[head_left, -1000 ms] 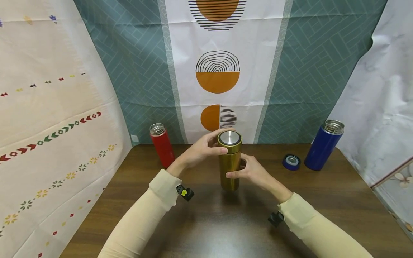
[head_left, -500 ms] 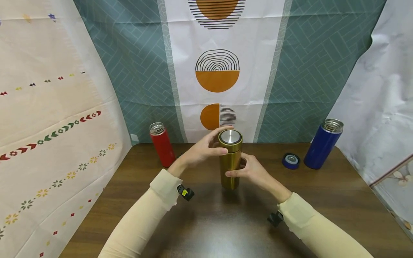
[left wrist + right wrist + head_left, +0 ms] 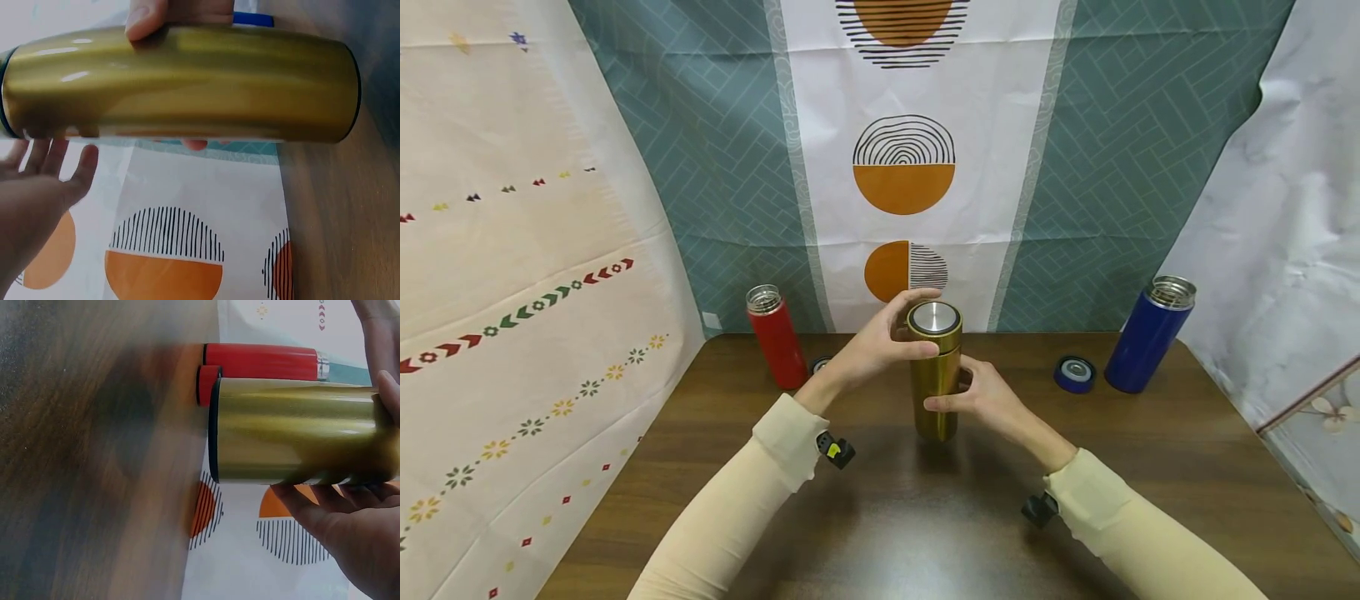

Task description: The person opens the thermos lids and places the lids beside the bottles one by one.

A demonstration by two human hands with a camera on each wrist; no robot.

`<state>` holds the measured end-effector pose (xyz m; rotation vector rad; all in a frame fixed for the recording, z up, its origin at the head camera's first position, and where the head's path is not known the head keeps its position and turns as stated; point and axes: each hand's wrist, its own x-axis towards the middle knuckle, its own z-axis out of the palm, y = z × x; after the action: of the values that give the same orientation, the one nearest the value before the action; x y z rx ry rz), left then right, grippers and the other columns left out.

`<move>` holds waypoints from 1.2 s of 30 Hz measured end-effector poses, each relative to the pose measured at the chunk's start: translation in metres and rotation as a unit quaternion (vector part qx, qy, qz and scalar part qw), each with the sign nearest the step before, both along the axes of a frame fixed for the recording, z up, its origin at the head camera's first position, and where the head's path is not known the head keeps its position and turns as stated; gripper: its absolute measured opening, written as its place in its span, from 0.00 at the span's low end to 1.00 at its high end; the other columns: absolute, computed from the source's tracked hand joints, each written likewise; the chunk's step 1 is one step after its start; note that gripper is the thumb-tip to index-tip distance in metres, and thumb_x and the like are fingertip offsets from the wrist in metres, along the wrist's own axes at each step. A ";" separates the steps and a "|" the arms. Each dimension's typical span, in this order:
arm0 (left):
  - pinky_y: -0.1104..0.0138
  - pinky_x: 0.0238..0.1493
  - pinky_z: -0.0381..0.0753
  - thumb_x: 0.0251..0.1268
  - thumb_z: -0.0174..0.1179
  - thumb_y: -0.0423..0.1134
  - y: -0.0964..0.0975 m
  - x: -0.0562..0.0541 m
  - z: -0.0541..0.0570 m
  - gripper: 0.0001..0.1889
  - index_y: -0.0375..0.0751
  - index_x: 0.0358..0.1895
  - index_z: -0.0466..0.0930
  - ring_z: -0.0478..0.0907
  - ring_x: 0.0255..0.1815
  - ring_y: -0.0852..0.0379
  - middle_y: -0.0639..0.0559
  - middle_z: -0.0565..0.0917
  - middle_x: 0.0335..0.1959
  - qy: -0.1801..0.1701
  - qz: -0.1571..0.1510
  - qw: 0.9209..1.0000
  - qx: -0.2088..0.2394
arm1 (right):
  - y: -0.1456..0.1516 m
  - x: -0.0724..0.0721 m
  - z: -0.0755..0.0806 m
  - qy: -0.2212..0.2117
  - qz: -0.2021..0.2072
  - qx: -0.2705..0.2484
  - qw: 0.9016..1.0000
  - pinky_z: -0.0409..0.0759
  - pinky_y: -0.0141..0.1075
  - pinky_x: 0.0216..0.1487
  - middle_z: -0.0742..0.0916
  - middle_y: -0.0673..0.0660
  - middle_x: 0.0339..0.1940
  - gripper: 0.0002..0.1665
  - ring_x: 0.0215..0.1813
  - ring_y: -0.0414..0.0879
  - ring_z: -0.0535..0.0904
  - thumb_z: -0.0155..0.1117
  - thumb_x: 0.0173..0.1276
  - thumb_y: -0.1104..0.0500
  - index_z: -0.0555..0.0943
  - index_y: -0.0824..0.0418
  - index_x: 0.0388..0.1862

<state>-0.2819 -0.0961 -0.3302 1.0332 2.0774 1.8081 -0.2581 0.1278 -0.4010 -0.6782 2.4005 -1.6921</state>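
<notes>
A gold vacuum flask (image 3: 934,396) with a steel-topped gold lid (image 3: 935,321) stands upright before me in the middle of the table. My left hand (image 3: 883,342) holds the lid from the left, thumb across its lower front edge and fingers arched behind. Lower down, my right hand (image 3: 985,396) grips the flask body, thumb in front and the other fingers wrapping behind it. In the left wrist view the gold body (image 3: 200,87) lies across the picture, the left fingers reaching under its lid end. The right wrist view shows the flask's dark-rimmed base (image 3: 214,431).
An uncapped red flask (image 3: 777,346) stands at the back left, its red lid (image 3: 209,385) beside it, partly hidden by my left wrist in the head view. At the back right stands an uncapped blue flask (image 3: 1150,337) beside its upturned blue lid (image 3: 1075,375). Patterned cloths hang behind.
My left hand has shifted slightly around the lid, its thumb sliding to the right and its fingers rising a little. The right hand keeps its grip on the flask body.
</notes>
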 end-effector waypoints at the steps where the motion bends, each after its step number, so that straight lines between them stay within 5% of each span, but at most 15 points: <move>1: 0.50 0.69 0.75 0.58 0.74 0.62 -0.001 0.000 0.000 0.50 0.52 0.81 0.60 0.74 0.68 0.46 0.51 0.71 0.73 -0.004 -0.006 1.000 -0.006 | 0.000 0.000 0.000 -0.001 0.000 0.000 1.000 0.80 0.52 0.63 0.87 0.57 0.58 0.37 0.58 0.52 0.85 0.81 0.61 0.50 0.79 0.59 0.66; 8: 0.45 0.76 0.63 0.62 0.70 0.61 -0.009 -0.003 0.000 0.47 0.55 0.82 0.60 0.65 0.77 0.51 0.55 0.69 0.77 -0.010 -0.047 0.998 -0.031 | 0.003 0.003 0.004 -0.010 0.002 0.007 1.000 0.80 0.54 0.63 0.87 0.57 0.59 0.38 0.59 0.54 0.84 0.80 0.61 0.48 0.78 0.60 0.66; 17: 0.52 0.67 0.75 0.65 0.72 0.46 0.001 0.000 -0.007 0.38 0.51 0.77 0.67 0.75 0.65 0.45 0.48 0.75 0.69 -0.015 -0.004 0.999 0.032 | 0.001 0.003 0.000 0.007 -0.005 -0.003 1.000 0.81 0.48 0.59 0.88 0.57 0.55 0.37 0.54 0.51 0.85 0.82 0.59 0.50 0.80 0.60 0.64; 25: 0.50 0.72 0.72 0.62 0.71 0.62 0.001 0.002 -0.009 0.48 0.52 0.82 0.60 0.73 0.70 0.47 0.47 0.73 0.72 -0.013 -0.035 0.999 0.019 | 0.001 0.003 -0.002 0.007 -0.007 -0.001 1.000 0.81 0.48 0.59 0.88 0.57 0.56 0.36 0.55 0.51 0.85 0.82 0.59 0.50 0.80 0.60 0.64; 36: 0.54 0.65 0.76 0.62 0.75 0.52 0.008 0.003 -0.011 0.44 0.45 0.77 0.63 0.76 0.63 0.45 0.44 0.74 0.68 -0.007 0.006 0.998 0.057 | 0.000 0.004 -0.001 0.010 -0.008 -0.012 1.000 0.82 0.46 0.58 0.88 0.58 0.55 0.37 0.54 0.51 0.86 0.82 0.59 0.50 0.80 0.61 0.64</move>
<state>-0.2786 -0.0879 -0.3410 1.0357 1.9970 1.9527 -0.2543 0.1276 -0.4024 -0.6849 2.4077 -1.7314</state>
